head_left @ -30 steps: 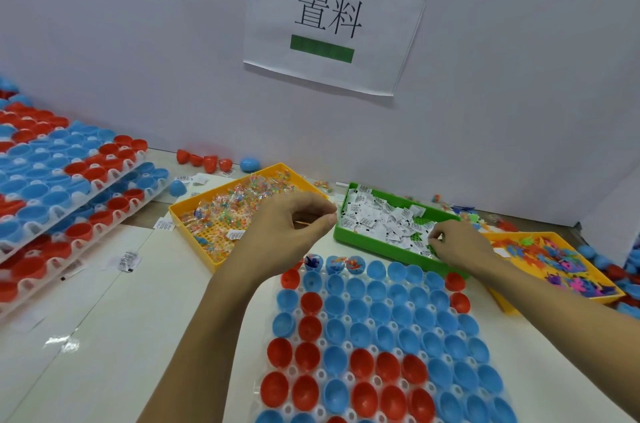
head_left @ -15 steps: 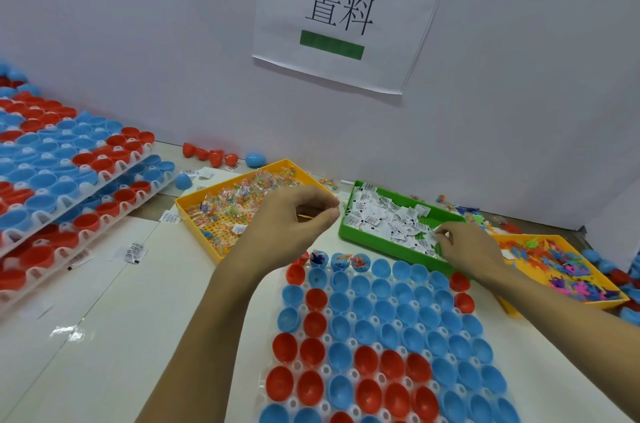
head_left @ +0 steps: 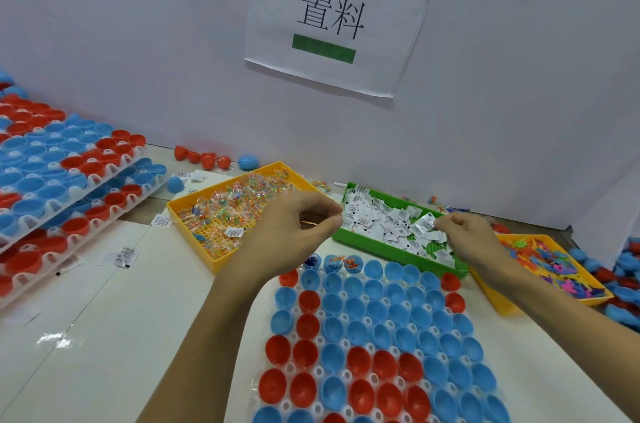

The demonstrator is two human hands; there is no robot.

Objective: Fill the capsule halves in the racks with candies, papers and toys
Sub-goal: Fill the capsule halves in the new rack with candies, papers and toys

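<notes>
At the far left, stacked racks (head_left: 62,187) of red and blue capsule halves are lying tilted on the bench (head_left: 86,336), their long edges running from the near left toward the back wall. Next, a yellow tray of candies (head_left: 235,211) is sitting at an angle, its perforated floor showing under glossy clear wrappers. The left hand (head_left: 287,235) is hovering over that tray's near right corner, thumb and forefinger pinched together; whether anything sits between them is too small to tell. Below it, the working rack (head_left: 374,336), a clear moulded sheet of round cups holding smooth plastic capsule halves, is stretching its long axis from the near edge toward the trays, every half facing open side up. Only 3 cups in the far row are showing coloured contents. A green tray of papers (head_left: 381,228), crumpled white printed slips, is touching the rack's far edge. The right hand (head_left: 464,235) is pinching 1 paper slip (head_left: 424,223) above this tray. At the right, a second yellow tray of toys (head_left: 547,263) is lying just beside the green one, with bare bench between rack and tray.
</notes>
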